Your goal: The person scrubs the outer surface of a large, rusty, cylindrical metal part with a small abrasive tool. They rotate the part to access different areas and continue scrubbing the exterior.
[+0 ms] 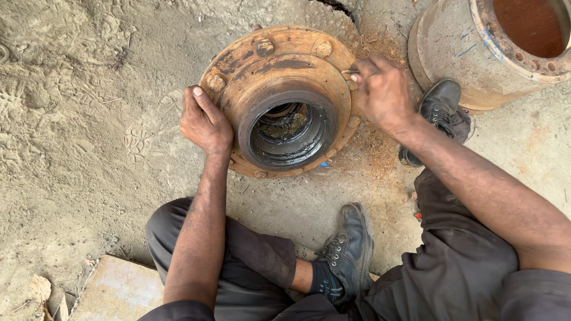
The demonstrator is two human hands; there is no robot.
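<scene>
Head view: rusty wheel hub lies flange-up on the dirt floor, toward its far middle, greasy bore facing the camera; left hand is flat and unclenched, pressing the flange's left edge, while right hand is clenched around a thin tool at the right rim. Brake drum sits at the far right corner, black shoes near. Judgement: firm left-hand bracing keeps the hub from rocking; short controlled strokes at the rim.
</scene>
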